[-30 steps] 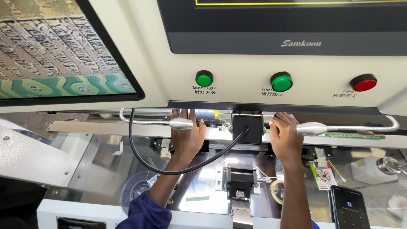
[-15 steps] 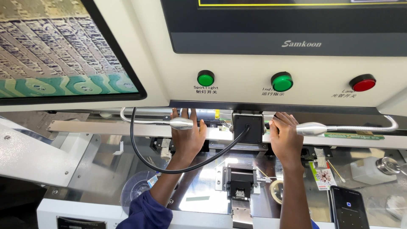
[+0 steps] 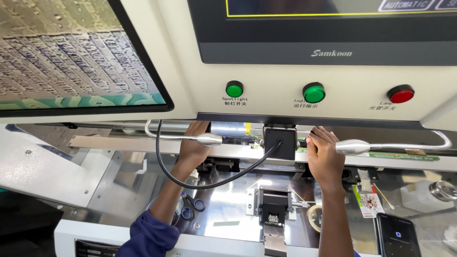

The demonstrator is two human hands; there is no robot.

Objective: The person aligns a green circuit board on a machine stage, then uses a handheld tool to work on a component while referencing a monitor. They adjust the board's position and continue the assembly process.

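Note:
Both my hands reach under the cream machine housing (image 3: 266, 102) toward a horizontal metal rail (image 3: 143, 144). My left hand (image 3: 194, 147) rests on the rail left of a black box-shaped camera head (image 3: 280, 143), its fingertips hidden under the housing. My right hand (image 3: 324, 159) is just right of that black head, fingers curled over the rail's edge. What the fingers touch is hidden. Two silver gooseneck spotlights, one left (image 3: 209, 139) and one right (image 3: 353, 146), cross in front of my hands.
A black cable (image 3: 190, 183) loops from the camera head. Below sit a small black fixture (image 3: 272, 208), blue-handled scissors (image 3: 188, 209), a tape roll (image 3: 314, 216), a phone (image 3: 397, 235) and a white bottle (image 3: 426, 196). Green and red round buttons (image 3: 313, 92) are on the panel; a monitor (image 3: 71, 57) hangs upper left.
Both hands stay in place on the rail. The view has shifted slightly downward.

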